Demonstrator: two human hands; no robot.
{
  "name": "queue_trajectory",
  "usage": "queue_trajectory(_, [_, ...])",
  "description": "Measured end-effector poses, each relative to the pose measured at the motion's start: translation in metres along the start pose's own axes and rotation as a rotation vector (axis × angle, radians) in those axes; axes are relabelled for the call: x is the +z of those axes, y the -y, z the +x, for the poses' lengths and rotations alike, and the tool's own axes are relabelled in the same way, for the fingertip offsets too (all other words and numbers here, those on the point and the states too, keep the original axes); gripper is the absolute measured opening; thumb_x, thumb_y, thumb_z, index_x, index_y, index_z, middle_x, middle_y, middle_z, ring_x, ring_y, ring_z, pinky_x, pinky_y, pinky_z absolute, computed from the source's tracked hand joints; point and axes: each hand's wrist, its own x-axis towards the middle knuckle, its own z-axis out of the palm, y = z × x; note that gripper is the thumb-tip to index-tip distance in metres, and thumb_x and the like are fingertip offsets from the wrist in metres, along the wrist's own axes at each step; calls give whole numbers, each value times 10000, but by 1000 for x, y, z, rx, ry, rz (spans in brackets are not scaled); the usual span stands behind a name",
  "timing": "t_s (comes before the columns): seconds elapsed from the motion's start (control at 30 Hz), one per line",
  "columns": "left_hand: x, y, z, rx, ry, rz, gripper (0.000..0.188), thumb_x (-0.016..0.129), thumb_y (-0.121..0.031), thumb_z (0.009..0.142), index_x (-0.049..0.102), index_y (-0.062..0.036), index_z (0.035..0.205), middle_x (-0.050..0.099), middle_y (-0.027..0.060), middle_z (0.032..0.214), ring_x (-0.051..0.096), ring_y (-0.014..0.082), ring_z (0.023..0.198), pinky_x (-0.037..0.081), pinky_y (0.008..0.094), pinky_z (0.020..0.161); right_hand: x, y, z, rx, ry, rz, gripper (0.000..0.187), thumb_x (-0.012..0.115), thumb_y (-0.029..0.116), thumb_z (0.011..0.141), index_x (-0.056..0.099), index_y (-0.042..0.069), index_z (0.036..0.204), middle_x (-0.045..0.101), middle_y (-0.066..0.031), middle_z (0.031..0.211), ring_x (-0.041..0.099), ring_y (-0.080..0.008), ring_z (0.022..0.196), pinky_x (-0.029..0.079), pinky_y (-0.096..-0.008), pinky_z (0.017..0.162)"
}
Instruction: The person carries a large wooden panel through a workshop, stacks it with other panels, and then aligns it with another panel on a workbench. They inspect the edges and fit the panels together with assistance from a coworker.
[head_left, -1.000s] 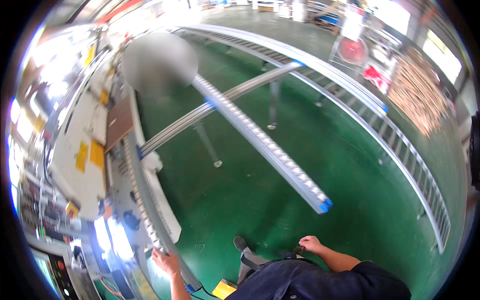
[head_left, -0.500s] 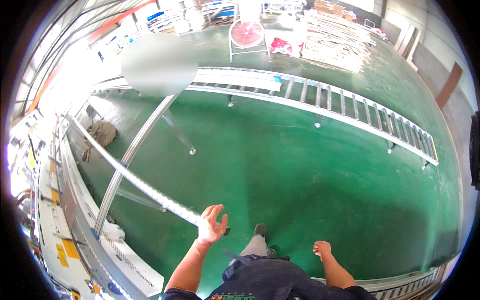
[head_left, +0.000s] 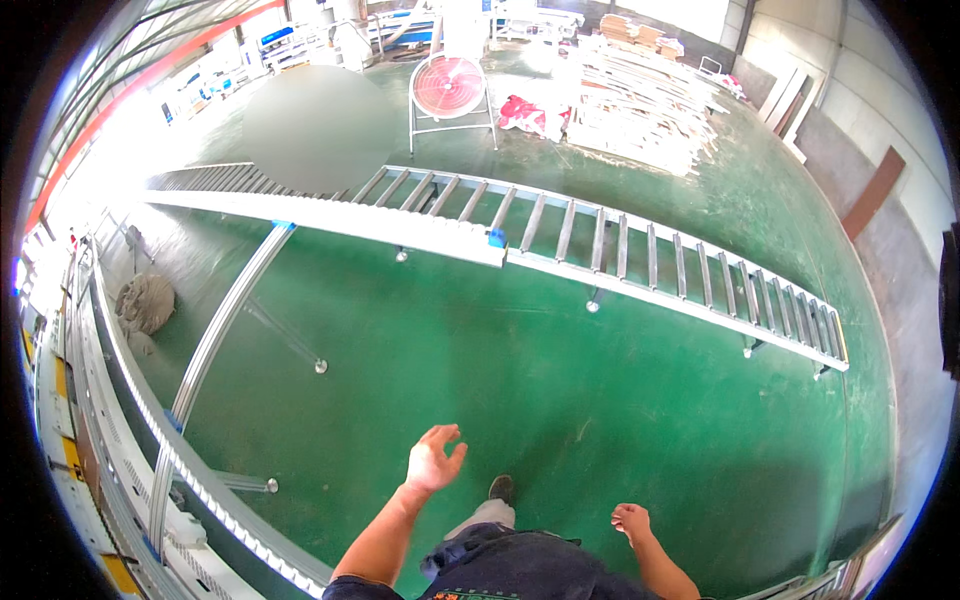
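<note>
- Green floor (head_left: 560, 400) is lying under both hands, which are holding nothing and touching nothing.
- Left hand (head_left: 433, 462) is hanging in the air with fingers spread open, palm turned forward, above the floor and near a dark shoe (head_left: 501, 488) just to its right.
- Right hand (head_left: 630, 520) is hanging lower at the person's side, fingers curled loosely into a near fist, gripping nothing.
- Long metal roller conveyor (head_left: 640, 262) is running across the middle of the view, well apart from both hands, standing on thin legs.
- Second roller rail (head_left: 200, 475) is curving along the left edge, near the left forearm.
- Red floor fan (head_left: 449, 88) and a heap of pale wooden boards (head_left: 640, 90) are sitting far beyond the conveyor.
</note>
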Motion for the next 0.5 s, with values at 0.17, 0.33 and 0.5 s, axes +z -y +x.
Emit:
queue_trajectory(0.17, [24,6,141,-48,3,-5,363,721,-120,783,623,12,1107,672,152,995,663,316,921,541,391,806,-15,25,49,58,-20,163,152,583,108,853,566,65,709,528,-25,625,525,-144,533,351,-269,403])
queue_trajectory(0.33, [71,13,276,-126,-18,70,434,733,-161,775,608,12,1153,654,139,1051,639,291,970,523,383,856,-68,-33,217,-66,348,30,178,563,106,822,515,92,651,527,-51,609,504,-180,483,341,-305,385])
queue_trajectory(0.5, [90,58,338,-328,-150,211,543,725,-203,777,563,41,1235,604,184,1135,604,306,1016,504,394,896,-69,49,359,-182,344,-186,144,595,85,777,532,90,648,543,-64,609,493,-197,459,340,-335,381])
